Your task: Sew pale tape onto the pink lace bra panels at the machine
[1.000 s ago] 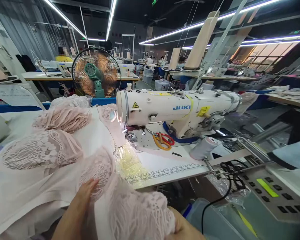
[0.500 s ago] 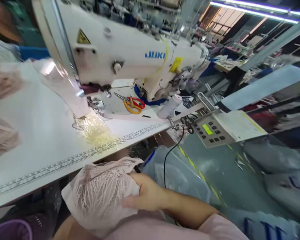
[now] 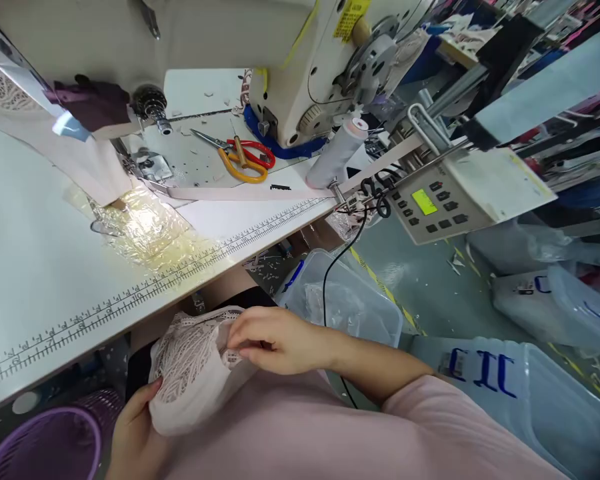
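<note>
The counter (image 3: 35, 220) spans the left of frame; the sewing machine (image 3: 230, 33), upper left, stands on it. The lace garment piece (image 3: 195, 373) is lower centre, below the counter's edge. The left hand (image 3: 137, 427) pinches its left margin; the right hand (image 3: 277, 340) grips its upper-right edge. Advisable: light, even tension. Obscured: the piece's underside. Cropped: the machine's top.

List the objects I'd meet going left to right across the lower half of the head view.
Purple basket, pale lace piece, clear bin, large blue-lettered bin.
</note>
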Demonstrator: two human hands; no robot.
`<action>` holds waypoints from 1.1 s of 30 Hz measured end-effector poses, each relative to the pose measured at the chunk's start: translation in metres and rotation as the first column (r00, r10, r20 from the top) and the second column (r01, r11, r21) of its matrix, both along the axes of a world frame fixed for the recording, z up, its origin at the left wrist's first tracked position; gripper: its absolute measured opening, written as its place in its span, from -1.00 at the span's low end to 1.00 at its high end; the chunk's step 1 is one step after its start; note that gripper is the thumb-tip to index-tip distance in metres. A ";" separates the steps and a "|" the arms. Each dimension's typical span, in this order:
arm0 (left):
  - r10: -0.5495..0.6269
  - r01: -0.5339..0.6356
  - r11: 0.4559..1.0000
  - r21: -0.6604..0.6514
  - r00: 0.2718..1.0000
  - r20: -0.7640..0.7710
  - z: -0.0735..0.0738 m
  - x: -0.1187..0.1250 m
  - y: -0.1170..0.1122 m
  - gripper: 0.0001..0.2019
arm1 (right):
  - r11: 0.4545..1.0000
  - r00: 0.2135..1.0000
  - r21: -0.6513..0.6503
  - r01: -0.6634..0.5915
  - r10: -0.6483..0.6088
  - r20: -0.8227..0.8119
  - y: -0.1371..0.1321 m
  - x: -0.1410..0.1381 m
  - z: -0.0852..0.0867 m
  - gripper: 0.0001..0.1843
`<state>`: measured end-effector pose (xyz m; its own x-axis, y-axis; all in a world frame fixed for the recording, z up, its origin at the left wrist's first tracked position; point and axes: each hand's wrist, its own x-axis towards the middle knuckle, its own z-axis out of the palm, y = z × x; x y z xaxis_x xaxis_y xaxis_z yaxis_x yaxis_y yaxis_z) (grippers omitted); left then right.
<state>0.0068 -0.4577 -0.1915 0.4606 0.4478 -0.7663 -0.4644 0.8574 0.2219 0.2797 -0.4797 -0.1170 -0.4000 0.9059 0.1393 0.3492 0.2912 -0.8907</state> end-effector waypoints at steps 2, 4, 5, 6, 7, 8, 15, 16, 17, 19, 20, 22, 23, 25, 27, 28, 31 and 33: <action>-0.062 0.062 0.998 0.023 0.998 0.007 -0.001 -0.002 0.003 -0.40 | 0.996 0.995 0.059 -0.065 0.060 0.077 0.003 0.000 0.000 -0.83; -0.096 0.096 0.995 0.018 0.995 0.003 0.001 0.000 0.005 -0.40 | 0.993 0.984 0.061 -0.099 0.089 0.152 0.005 -0.003 -0.001 -0.84; -0.108 0.108 0.994 0.005 0.994 0.003 0.002 0.002 0.006 -0.40 | 0.992 0.978 0.059 -0.108 0.095 0.186 0.006 -0.004 0.000 -0.85; -0.120 0.120 0.993 -0.016 0.993 -0.001 0.003 0.003 0.006 -0.40 | 0.992 0.972 0.062 -0.110 0.094 0.216 0.007 -0.006 0.001 -0.85; -0.135 0.134 0.990 -0.042 0.991 -0.009 0.004 0.004 0.006 -0.39 | 0.992 0.966 0.071 -0.106 0.086 0.244 0.007 -0.007 0.002 -0.85; -0.152 0.151 0.986 -0.070 0.988 -0.020 0.004 0.004 0.007 -0.38 | 0.992 0.962 0.086 -0.096 0.070 0.265 0.008 -0.007 0.003 -0.85; -0.261 0.246 0.962 -0.115 0.953 -0.151 0.007 0.015 0.015 -0.35 | 0.967 0.964 0.114 -0.230 0.211 0.160 0.016 -0.011 0.012 -0.85; -0.275 0.262 0.960 -0.098 0.946 -0.169 0.007 0.017 0.018 -0.35 | 0.965 0.962 0.092 -0.244 0.229 0.147 0.017 -0.013 0.011 -0.86; -0.297 0.289 0.955 -0.072 0.936 -0.187 0.008 0.019 0.021 -0.36 | 0.967 0.962 0.073 -0.245 0.232 0.143 0.018 -0.014 0.011 -0.86; -0.341 0.364 0.931 0.031 0.897 -0.283 0.010 0.019 0.026 -0.43 | 0.974 0.967 0.057 -0.219 0.208 0.146 0.019 -0.017 0.010 -0.87; -0.329 0.405 0.907 0.120 0.855 -0.401 0.012 0.018 0.027 -0.50 | 0.979 0.971 0.058 -0.197 0.186 0.148 0.019 -0.018 0.009 -0.87; -0.165 0.522 0.778 0.349 0.706 -0.689 0.021 0.013 0.027 -0.61 | 0.989 0.980 0.062 -0.137 0.126 0.154 0.019 -0.021 0.009 -0.87; -0.025 0.608 0.645 0.463 0.622 -0.782 0.028 0.011 0.026 -0.64 | 0.992 0.982 0.062 -0.107 0.096 0.162 0.019 -0.023 0.008 -0.86; 0.232 0.773 0.255 0.581 0.534 -0.813 0.044 0.011 0.022 -0.67 | 0.996 0.981 0.057 -0.064 0.052 0.187 0.019 -0.026 0.008 -0.86; 0.367 0.826 -0.142 0.546 0.556 -0.745 0.060 0.018 0.018 -0.69 | 0.998 0.976 0.042 -0.043 0.033 0.214 0.020 -0.030 0.009 -0.87; 0.410 0.822 -0.263 0.505 0.569 -0.713 0.066 0.023 0.018 -0.75 | 0.999 0.974 0.031 -0.033 0.025 0.225 0.020 -0.032 0.009 -0.86; 0.477 0.818 -0.387 0.426 0.573 -0.667 0.076 0.037 0.020 -0.91 | 1.000 0.970 -0.015 -0.016 0.019 0.241 0.021 -0.037 0.009 -0.85; 0.501 0.824 -0.404 0.398 0.563 -0.657 0.075 0.040 0.023 -0.92 | 0.999 0.966 -0.033 -0.022 0.030 0.256 0.021 -0.038 0.009 -0.87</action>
<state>0.0472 -0.4351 -0.1168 0.6789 0.6364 0.3662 0.4299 -0.7488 0.5044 0.2417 -0.4585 -0.1082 -0.4423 0.8969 0.0026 0.5594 0.2781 -0.7808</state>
